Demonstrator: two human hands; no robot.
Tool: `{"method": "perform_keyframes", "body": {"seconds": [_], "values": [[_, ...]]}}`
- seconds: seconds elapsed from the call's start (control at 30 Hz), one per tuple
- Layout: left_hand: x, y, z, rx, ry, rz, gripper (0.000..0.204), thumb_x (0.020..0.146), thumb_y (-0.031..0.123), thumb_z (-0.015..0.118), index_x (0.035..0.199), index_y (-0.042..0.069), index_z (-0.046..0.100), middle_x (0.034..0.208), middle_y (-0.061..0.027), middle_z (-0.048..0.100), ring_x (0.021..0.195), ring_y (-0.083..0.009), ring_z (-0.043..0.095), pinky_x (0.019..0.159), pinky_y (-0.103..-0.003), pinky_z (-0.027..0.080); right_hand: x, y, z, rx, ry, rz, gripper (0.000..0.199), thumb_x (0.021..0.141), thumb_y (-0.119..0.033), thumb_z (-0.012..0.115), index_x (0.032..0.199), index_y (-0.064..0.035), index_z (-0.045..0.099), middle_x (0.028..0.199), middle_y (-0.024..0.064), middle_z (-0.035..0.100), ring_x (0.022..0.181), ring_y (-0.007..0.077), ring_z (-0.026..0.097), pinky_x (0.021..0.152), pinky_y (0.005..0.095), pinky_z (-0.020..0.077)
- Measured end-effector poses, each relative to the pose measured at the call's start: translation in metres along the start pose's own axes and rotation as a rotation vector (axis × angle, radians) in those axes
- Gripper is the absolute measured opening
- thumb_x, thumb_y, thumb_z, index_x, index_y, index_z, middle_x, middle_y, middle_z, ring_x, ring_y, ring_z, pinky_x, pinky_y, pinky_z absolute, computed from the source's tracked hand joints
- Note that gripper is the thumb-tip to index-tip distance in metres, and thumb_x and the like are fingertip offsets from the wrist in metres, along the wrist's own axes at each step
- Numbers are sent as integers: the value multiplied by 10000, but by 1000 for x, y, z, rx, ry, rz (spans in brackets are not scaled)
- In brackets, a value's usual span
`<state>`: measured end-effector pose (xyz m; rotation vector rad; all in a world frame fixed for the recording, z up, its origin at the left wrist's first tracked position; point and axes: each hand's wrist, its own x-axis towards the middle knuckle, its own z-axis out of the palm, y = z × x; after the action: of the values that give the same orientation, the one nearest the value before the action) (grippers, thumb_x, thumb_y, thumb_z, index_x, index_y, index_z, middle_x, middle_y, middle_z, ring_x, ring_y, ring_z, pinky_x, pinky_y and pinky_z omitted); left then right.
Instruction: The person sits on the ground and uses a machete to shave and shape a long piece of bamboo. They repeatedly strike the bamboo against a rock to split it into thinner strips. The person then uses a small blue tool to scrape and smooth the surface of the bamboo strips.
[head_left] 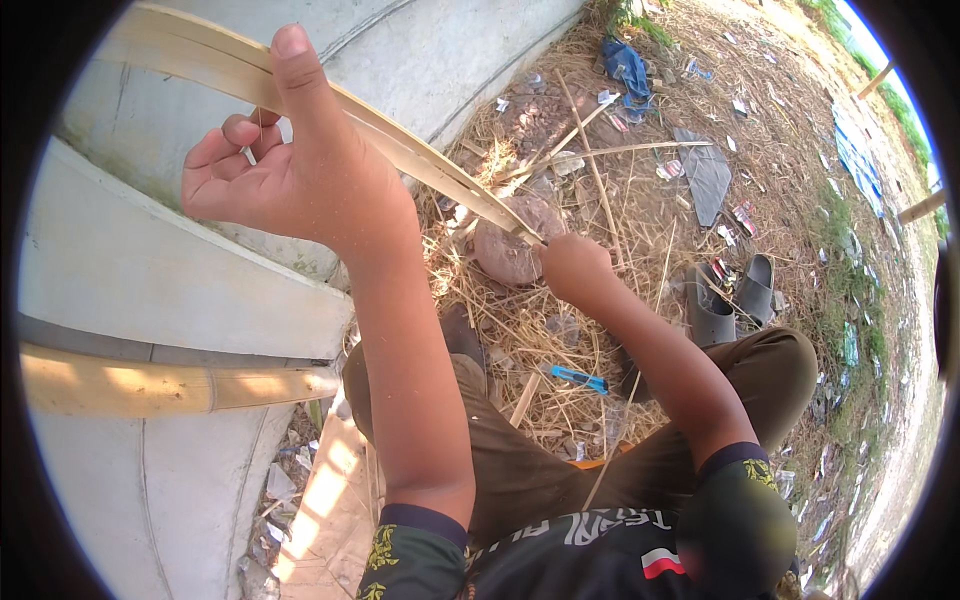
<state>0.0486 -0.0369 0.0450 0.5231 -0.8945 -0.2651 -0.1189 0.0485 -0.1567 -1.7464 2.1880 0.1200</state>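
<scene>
A long, pale bamboo strip (pixel 430 165) slants from the upper left down to the middle, with a lengthwise split showing near its lower end. My left hand (pixel 290 150) is raised in front of it, thumb stretched up and fingers loosely half curled, with nothing inside them. At the strip's lower end my right hand (pixel 580 265) is closed in a fist. A small dark bit shows between fist and strip; what the fingers grip is hidden. Beneath that end lies a round, brownish stone (pixel 508 245). A blue box cutter (pixel 580 380) rests on the straw between my legs.
Curved grey concrete walls (pixel 180 260) and a thick bamboo pole (pixel 180 388) stand on the left. Straw and thin sticks (pixel 600 190) litter the ground. Dark sandals (pixel 710 315) sit by my right knee. Farther off lie a blue cloth (pixel 627 72) and a grey sheet piece (pixel 705 175).
</scene>
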Motion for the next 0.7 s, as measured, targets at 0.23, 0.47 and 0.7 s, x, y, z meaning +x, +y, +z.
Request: {"method": "perform_keyframes", "body": {"seconds": [0.23,0.47,0.7], "values": [[-2,8,-7,-280,-408,-379,660,966,686,518,859,35,549,818,-69,488,736,-203,492,671,-356,440,7,27,29,263,-60,12,676,1102,-453,288,854,14,708,798,193,713,763,376,713,710,497,573],[4,5,-1,-361,-451,-442,580,984,641,534,874,72,560,810,-24,448,737,-161,439,689,-319,403,24,64,34,165,-140,-180,552,1090,-423,361,1031,14,692,864,218,676,843,388,695,774,523,555],[-27,44,20,-156,-519,-339,308,1004,335,680,1021,42,585,880,6,562,777,-69,519,730,-246,452,-72,-17,-202,1086,663,-567,431,1007,-413,613,1143,-12,693,1069,190,693,986,257,685,810,381,550]]}}
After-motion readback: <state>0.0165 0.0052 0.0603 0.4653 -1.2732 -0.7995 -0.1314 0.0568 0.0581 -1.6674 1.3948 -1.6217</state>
